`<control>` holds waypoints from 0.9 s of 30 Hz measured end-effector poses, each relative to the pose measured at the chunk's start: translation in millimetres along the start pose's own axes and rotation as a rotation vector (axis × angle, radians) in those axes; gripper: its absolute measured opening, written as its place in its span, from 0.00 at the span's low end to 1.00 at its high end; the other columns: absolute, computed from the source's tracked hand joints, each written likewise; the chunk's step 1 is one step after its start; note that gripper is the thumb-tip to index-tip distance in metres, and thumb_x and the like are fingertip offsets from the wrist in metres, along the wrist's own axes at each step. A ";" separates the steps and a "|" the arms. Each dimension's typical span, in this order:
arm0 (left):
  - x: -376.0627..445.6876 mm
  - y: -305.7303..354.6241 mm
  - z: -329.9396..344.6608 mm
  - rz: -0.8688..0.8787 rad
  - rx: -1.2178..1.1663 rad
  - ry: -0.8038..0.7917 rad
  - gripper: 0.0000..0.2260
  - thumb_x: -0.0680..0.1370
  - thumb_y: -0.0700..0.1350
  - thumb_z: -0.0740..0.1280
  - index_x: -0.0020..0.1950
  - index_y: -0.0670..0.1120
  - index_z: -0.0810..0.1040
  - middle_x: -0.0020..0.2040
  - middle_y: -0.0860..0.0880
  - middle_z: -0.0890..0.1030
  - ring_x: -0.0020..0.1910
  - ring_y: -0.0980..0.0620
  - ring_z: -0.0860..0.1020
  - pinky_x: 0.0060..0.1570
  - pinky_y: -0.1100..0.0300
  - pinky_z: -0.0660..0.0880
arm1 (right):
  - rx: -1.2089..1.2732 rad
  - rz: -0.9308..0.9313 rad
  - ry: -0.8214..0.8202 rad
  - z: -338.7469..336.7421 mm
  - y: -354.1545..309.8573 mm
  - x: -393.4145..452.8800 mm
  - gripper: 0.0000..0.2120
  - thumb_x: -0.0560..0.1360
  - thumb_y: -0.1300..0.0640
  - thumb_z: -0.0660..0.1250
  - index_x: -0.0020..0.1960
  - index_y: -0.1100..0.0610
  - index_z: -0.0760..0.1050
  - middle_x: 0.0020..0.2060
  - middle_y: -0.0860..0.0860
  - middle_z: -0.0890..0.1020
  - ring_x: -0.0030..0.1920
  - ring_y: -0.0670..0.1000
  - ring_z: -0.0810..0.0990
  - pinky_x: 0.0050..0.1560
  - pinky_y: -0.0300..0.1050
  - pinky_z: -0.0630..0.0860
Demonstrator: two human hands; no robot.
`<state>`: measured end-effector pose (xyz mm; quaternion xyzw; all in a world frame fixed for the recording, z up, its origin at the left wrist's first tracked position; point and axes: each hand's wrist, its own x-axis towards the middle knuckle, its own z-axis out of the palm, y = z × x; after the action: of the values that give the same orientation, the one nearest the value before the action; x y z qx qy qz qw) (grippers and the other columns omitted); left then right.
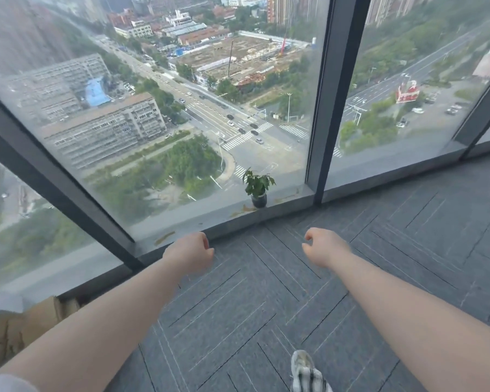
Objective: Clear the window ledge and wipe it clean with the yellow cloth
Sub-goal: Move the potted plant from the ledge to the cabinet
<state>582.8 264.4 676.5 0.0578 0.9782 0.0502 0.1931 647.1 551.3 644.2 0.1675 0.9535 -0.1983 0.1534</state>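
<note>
Leafy plant (259,182) in dark round pot on stained grey ledge (210,219), left hand (190,251) and right hand (321,246) loosely curled, empty

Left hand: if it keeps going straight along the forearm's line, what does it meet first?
Probably the window ledge just ahead of the left hand, near an orange stain; depth is uncertain.

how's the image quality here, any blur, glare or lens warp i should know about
Head view: even daylight with no hard shadows; the window frame leans and bows from wide-angle distortion; the glass looks hazy, softening the city at the top left; the potted plant on the ledge is fairly sharp; the left hand and right hand are slightly soft; the cardboard box at the edge is blurred.
</note>
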 end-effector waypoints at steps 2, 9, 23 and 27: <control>43.0 6.6 -4.6 -0.031 0.001 -0.001 0.10 0.78 0.53 0.60 0.53 0.49 0.75 0.50 0.51 0.79 0.48 0.49 0.77 0.49 0.56 0.76 | 0.012 -0.029 -0.024 -7.1 -1.7 55.6 0.15 0.79 0.50 0.57 0.64 0.52 0.71 0.61 0.52 0.78 0.57 0.55 0.77 0.53 0.47 0.75; 166.4 33.0 -27.6 -0.107 -0.062 -0.036 0.12 0.79 0.54 0.60 0.55 0.49 0.75 0.53 0.50 0.79 0.52 0.47 0.77 0.51 0.54 0.76 | -0.015 -0.048 -0.118 -38.4 -14.1 203.5 0.16 0.78 0.51 0.57 0.64 0.52 0.71 0.60 0.52 0.78 0.57 0.55 0.77 0.55 0.49 0.76; 419.5 47.3 -34.6 -0.099 -0.138 -0.157 0.13 0.78 0.52 0.59 0.60 0.49 0.74 0.59 0.51 0.78 0.54 0.48 0.75 0.47 0.58 0.70 | -0.130 -0.060 -0.193 -41.4 -55.8 431.6 0.15 0.79 0.49 0.57 0.62 0.52 0.73 0.59 0.51 0.79 0.56 0.55 0.77 0.54 0.49 0.76; 475.3 48.6 -9.2 -0.124 -0.130 -0.206 0.15 0.78 0.53 0.59 0.61 0.49 0.74 0.60 0.49 0.78 0.57 0.46 0.76 0.53 0.55 0.74 | -0.122 -0.064 -0.248 -15.7 -50.6 493.9 0.16 0.79 0.49 0.57 0.64 0.51 0.72 0.60 0.51 0.78 0.57 0.55 0.77 0.55 0.50 0.77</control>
<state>147.2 374.7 514.0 -0.0105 0.9495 0.0952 0.2987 181.3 641.9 497.2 0.1017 0.9423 -0.1640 0.2734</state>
